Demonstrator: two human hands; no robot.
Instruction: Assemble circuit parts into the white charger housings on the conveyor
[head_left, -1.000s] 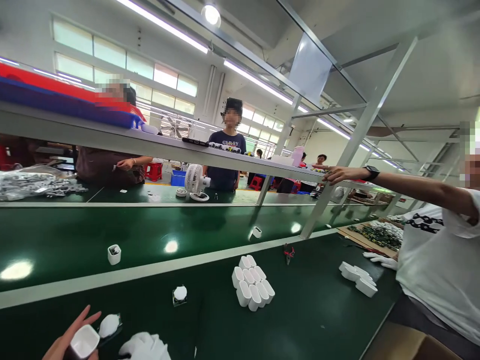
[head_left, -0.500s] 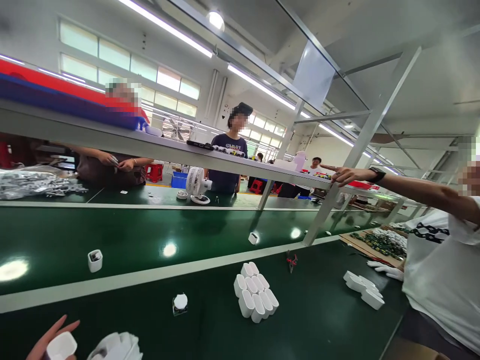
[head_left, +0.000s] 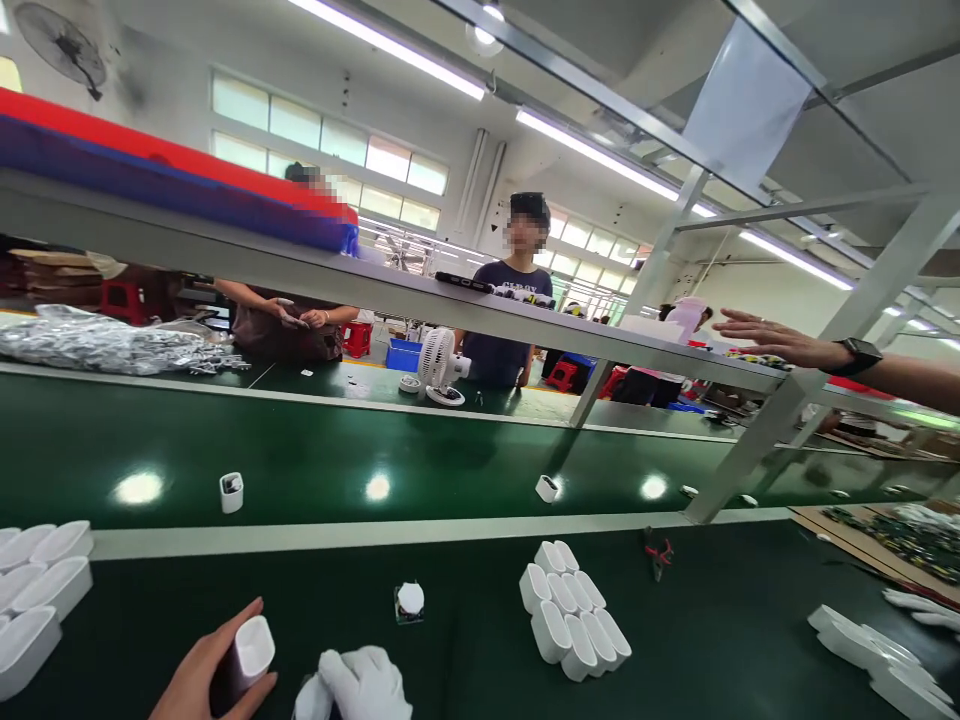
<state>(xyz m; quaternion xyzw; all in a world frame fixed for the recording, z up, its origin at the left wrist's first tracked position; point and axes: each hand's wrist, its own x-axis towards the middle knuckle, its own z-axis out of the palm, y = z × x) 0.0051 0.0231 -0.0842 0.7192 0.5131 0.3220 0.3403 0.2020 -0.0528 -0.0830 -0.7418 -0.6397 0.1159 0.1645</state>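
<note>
Cup — white, smooth, round-cornered

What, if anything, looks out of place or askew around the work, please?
One white container on the green belt looks tipped over, whereas the container farther left stands upright. I see no spill, and the white cup in the left hand shows no clear damage.

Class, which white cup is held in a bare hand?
The white cup in the bare left hand; the other white cups rest on green surfaces.
</note>
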